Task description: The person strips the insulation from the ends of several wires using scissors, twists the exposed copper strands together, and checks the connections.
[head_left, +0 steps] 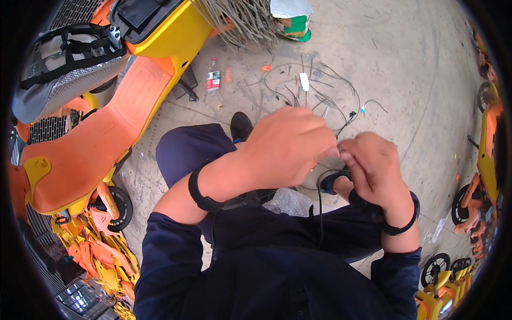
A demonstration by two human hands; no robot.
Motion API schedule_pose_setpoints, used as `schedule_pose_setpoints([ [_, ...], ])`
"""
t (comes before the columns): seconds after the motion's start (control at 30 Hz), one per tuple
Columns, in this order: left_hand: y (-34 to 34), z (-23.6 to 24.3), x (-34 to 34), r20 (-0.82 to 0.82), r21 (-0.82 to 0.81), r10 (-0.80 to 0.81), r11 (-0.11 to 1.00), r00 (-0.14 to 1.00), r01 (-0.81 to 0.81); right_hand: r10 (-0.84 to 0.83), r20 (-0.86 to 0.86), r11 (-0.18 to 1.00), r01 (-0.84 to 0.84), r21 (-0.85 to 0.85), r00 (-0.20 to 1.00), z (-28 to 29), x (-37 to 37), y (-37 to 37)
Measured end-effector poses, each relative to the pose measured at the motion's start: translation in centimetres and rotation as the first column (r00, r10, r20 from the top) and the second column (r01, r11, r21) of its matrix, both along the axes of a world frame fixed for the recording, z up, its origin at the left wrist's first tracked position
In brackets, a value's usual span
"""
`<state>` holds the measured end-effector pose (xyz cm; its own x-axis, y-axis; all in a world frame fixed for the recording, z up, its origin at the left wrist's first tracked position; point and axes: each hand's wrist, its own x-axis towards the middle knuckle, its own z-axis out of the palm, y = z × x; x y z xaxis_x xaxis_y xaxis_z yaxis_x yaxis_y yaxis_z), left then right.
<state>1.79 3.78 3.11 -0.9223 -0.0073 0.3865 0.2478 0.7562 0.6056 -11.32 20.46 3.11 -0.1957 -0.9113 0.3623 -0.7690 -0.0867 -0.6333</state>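
Observation:
My left hand and my right hand meet in front of me above my knees, their fingertips nearly touching. Both are closed in a pinch, and the right one is slightly blurred. Whatever small thing lies between the fingers is mostly hidden. Just below the hands a thin black cable curves from beside the right hand down to my lap. Beyond them, loose dark cables lie tangled on the floor, with a small white piece among them.
Left stands an orange and yellow scooter body with a grey bag beside it. A bundle of grey cables, a plastic bottle and a green-white sack are ahead. Yellow-orange parts pile up lower left; more scooters line the right.

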Motion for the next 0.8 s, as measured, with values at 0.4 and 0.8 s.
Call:
schedule_pose_setpoints([
  [0.4,0.3,-0.7,1.3,0.031,0.312,-0.086,0.947,0.996,0.073,0.09,0.106,0.995,-0.093,0.024,0.99,0.0,-0.6,2.1],
  [0.8,-4.4,0.5,3.5,0.157,0.21,-0.03,0.978,0.987,-0.004,0.05,0.097,0.995,-0.058,0.076,0.994,-0.3,-2.5,3.6],
])
